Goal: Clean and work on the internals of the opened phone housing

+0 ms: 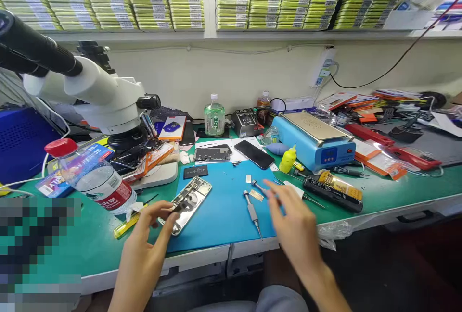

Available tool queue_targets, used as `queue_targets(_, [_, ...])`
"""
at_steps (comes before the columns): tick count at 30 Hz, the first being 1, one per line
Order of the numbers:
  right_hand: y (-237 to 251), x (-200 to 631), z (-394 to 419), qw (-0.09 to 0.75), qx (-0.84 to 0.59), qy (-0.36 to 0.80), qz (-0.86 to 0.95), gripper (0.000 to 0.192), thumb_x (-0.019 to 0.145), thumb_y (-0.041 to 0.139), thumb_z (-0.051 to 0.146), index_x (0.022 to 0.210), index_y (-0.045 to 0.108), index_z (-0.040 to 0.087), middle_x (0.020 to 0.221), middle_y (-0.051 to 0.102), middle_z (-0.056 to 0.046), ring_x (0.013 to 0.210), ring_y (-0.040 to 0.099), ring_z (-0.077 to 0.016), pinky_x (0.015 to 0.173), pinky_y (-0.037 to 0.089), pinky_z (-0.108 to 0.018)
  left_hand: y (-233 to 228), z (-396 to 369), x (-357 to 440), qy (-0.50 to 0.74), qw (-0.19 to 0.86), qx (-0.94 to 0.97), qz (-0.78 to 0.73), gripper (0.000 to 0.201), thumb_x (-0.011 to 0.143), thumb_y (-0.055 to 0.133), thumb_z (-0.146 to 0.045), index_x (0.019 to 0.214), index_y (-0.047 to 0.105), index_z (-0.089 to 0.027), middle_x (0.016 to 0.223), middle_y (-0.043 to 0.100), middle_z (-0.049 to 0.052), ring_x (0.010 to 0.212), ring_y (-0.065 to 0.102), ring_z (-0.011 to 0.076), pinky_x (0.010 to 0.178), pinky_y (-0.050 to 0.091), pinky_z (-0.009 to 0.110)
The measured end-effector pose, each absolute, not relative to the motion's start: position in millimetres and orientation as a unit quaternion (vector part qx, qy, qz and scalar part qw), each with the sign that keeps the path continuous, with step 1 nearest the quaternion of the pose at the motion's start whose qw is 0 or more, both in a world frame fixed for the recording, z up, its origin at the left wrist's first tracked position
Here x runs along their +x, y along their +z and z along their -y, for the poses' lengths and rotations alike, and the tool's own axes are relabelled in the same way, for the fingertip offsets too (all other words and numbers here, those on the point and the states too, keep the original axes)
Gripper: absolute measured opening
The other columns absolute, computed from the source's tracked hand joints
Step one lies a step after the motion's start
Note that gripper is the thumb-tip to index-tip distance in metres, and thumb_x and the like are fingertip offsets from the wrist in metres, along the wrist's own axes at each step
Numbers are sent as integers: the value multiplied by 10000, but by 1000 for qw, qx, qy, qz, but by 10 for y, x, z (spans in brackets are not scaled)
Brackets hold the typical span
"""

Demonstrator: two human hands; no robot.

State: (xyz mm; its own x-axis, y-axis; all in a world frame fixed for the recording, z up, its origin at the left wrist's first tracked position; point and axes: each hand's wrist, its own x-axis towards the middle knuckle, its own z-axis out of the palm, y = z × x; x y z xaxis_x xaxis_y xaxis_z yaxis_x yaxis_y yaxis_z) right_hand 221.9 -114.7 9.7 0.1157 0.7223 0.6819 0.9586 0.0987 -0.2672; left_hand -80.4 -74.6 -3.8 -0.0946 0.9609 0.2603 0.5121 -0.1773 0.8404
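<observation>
An opened phone housing (191, 201) with bare inner parts lies tilted on the blue mat (220, 216). The thumb and fingers of my left hand (153, 235) are closed on its near left edge. My right hand (294, 218) hovers over the mat's right side, slightly blurred, index finger and thumb apart. Between their tips runs a grey screwdriver (258, 186), partly hidden by the hand; whether they touch it is unclear. A second screwdriver (252, 211) lies just left of that hand, near small pale plates (256, 195). Behind the housing rests a black battery (195, 172).
A microscope (104, 95) and a tilted water bottle (104, 187) stand left. At the back are a phone screen (212, 153), a black phone (254, 154) and a green bottle (214, 118). A blue heating plate machine (314, 141), yellow squeeze bottle (288, 159) and black electric tool (332, 192) sit right.
</observation>
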Motion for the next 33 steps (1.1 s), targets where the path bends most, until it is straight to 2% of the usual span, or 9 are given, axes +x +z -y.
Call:
queue_targets(1, [105, 2441, 1153, 357, -676, -181, 619, 338, 1121, 446, 305, 1328, 677, 171, 1135, 718, -112, 988, 688, -245, 805, 527, -368, -34, 801, -727, 450, 266, 624, -581, 429, 959, 654, -621, 1250, 687, -307, 1061, 755, 34, 965, 663, 268, 678, 489, 302])
queue_targets(4, [106, 2934, 1173, 300, -713, -207, 599, 404, 1092, 467, 439, 1184, 753, 169, 1067, 713, -131, 965, 680, -320, 681, 482, -400, -37, 865, -512, 454, 301, 663, -514, 299, 1011, 626, -532, 1145, 772, -308, 1015, 755, 28, 931, 660, 238, 749, 504, 302])
queue_targets(8, [90, 3181, 1201, 248, -718, -196, 620, 474, 1086, 410, 514, 977, 779, 237, 971, 751, -73, 888, 706, -287, 643, 477, -382, -79, 778, -348, 427, 340, 693, -471, 251, 1002, 680, -449, 1177, 799, -315, 1025, 775, 30, 892, 675, 218, 784, 536, 306])
queue_targets(14, [171, 3284, 1086, 231, -738, -204, 601, 500, 1088, 374, 553, 1081, 758, 233, 1063, 779, -78, 885, 743, -280, 616, 461, -369, -208, 712, -252, 408, 367, 726, -415, 273, 1080, 591, -387, 1237, 800, -309, 987, 828, 22, 977, 750, 219, 870, 584, 325])
queue_targets(17, [181, 3272, 1020, 194, -722, -177, 640, 518, 1061, 390, 595, 1005, 789, 270, 1026, 778, -50, 870, 748, -270, 583, 443, -357, -245, 726, -227, 402, 308, 760, -409, 283, 1094, 577, -337, 1293, 775, -298, 1035, 825, 33, 983, 740, 223, 887, 584, 344])
queue_targets(20, [186, 3225, 1026, 173, -717, -176, 652, 499, 1070, 373, 518, 963, 794, 272, 1019, 779, -36, 823, 745, -247, 550, 428, -348, -256, 757, -230, 371, 236, 808, -393, 296, 1093, 578, -277, 1335, 746, -299, 1094, 792, 50, 986, 714, 225, 873, 583, 348])
queue_targets(27, [378, 3286, 873, 152, -712, -239, 642, 417, 1096, 398, 419, 1153, 755, 211, 1137, 752, -84, 868, 684, -250, 580, 412, -341, -277, 843, -259, 344, 119, 825, -432, 278, 1086, 560, -222, 1304, 728, -264, 1136, 704, 82, 1024, 685, 251, 894, 571, 395])
queue_targets(31, [417, 3399, 709, 98, -658, -217, 714, 439, 1067, 407, 370, 991, 812, 219, 1090, 724, -111, 962, 630, -286, 595, 438, -359, -268, 849, -264, 368, 126, 808, -441, 234, 1073, 593, -205, 1246, 740, -262, 1073, 725, 60, 980, 677, 248, 908, 547, 400])
queue_targets(33, [374, 3426, 682, 90, -642, -218, 729, 442, 1055, 413, 366, 1013, 817, 189, 1082, 700, -135, 963, 622, -298, 624, 472, -383, -231, 862, -267, 393, 168, 788, -443, 204, 1066, 614, -195, 1201, 747, -270, 1064, 741, 43, 986, 679, 236, 908, 537, 380])
